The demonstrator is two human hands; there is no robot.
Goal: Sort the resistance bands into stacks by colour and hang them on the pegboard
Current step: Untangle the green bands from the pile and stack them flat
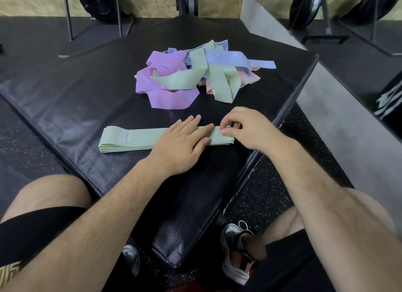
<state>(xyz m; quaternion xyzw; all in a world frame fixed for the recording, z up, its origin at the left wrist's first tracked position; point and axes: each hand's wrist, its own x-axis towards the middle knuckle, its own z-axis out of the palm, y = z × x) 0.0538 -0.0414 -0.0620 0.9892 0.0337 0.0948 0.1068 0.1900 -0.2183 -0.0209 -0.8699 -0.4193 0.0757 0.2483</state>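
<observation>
A flat stack of green resistance bands lies near the front of the black padded mat. My left hand presses flat on the right part of the stack with straight fingers. My right hand pinches the stack's right end between thumb and curled fingers. Farther back sits a loose pile of bands: purple ones at the left, green ones across the middle, blue ones at the back, and pink ones underneath at the right.
The mat's right edge drops to a speckled rubber floor. A grey ledge runs along the right. Black wheels on stands are at the back. My knees and shoes are below the mat's front corner.
</observation>
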